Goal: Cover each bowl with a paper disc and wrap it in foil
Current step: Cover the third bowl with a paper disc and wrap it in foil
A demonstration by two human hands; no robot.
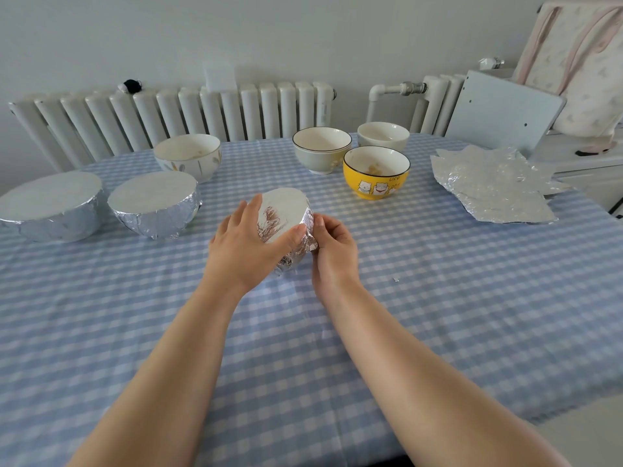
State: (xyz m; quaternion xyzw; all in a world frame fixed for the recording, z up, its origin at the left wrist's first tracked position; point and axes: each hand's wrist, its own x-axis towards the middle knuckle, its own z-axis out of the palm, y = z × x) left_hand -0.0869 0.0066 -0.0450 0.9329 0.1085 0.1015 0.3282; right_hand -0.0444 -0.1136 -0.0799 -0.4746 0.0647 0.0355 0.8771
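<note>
table [438,298]: I see two wrapped bowls at left edge, four bare bowls at back, foil sheets [492,187] at right edge.
bowl [286,210]: mid-table, tilted, disc face toward left hand.
left hand [249,244]: fingers spread wide, cupping bowl.
right hand [332,244]: pinching foil at rim, nearer loose fold.
writing: yellow bowl [376,173] lettering unreadable.

Open counter [438,298] is left nearside; passage is blocked by wrapped bowls [153,205] left, foil sheets [492,187] right

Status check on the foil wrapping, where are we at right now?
Left hand grips third bowl, tilted; right hand pinches foil at its side. Two wrapped bowls left. Four bare bowls remain. Nothing obstructing.
</note>
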